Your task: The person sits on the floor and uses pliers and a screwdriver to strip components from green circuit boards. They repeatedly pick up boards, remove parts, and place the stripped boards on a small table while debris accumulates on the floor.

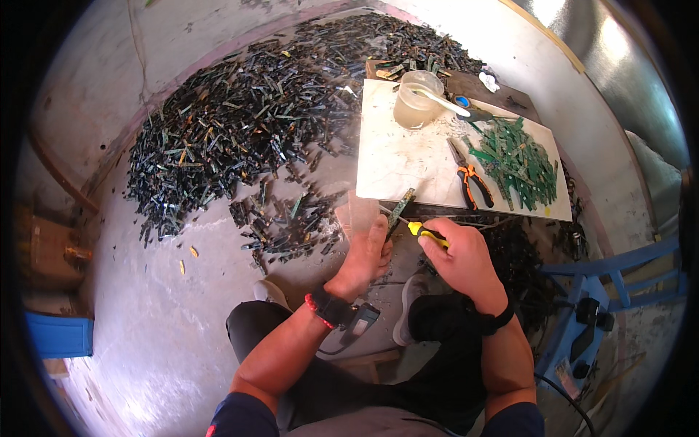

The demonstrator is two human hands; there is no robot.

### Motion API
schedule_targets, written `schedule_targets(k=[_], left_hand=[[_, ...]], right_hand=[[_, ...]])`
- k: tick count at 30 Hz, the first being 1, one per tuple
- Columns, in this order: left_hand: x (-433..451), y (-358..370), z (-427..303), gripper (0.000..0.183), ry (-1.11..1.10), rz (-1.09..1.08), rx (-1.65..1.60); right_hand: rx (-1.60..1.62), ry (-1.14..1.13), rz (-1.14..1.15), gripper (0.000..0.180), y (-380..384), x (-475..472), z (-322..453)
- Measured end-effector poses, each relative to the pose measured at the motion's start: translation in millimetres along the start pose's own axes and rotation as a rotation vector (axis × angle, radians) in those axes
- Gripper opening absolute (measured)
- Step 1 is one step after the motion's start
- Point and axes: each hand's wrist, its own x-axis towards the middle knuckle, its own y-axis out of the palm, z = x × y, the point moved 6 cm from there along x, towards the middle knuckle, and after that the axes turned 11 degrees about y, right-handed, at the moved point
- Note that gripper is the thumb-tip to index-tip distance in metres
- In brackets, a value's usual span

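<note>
My left hand [367,253] grips a narrow dark strip with a green circuit board face [403,204], tilted up and to the right. In my right hand [465,255] is a screwdriver with a yellow and black handle [421,231]. Its thin metal shaft points left and meets the edge of the strip; the tip is hard to make out. Just beyond both hands is a white board [407,169]. Orange and black long-nose pliers [468,176] lie on it, beside a heap of green circuit board strips [516,161].
A cloudy plastic tub [410,106] stands on the board with a white-handled tool [443,102] across its rim. A large pile of dark strips [262,114] covers the floor at far left. At right stands a blue chair [592,289]. A cable [568,401] runs near it.
</note>
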Motion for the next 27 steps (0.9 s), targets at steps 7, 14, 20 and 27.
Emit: schedule_targets(k=[7,14,20,27], left_hand=[[4.2,-3.6,-2.4,0.038,-0.107,0.073,-0.137],[7.4,-10.2,3.5,0.05,-0.129,-0.048,-0.167],[9.2,-14.9,-0.5,0.049,-0.115,-0.075,-0.184],[6.9,-12.9,-3.8,0.041,-0.099,-0.084,-0.204]], right_hand=[[0.824,0.598,0.379,0.023,1.4,-1.0,-24.2],[0.278,0.198,0.134,0.021,18.1,-4.4,-16.3],[0.152,0.152,0.075,0.019,-3.4,-3.1,-4.8],[0.306,0.225,0.219,0.018,-19.6,2.9,-18.0]])
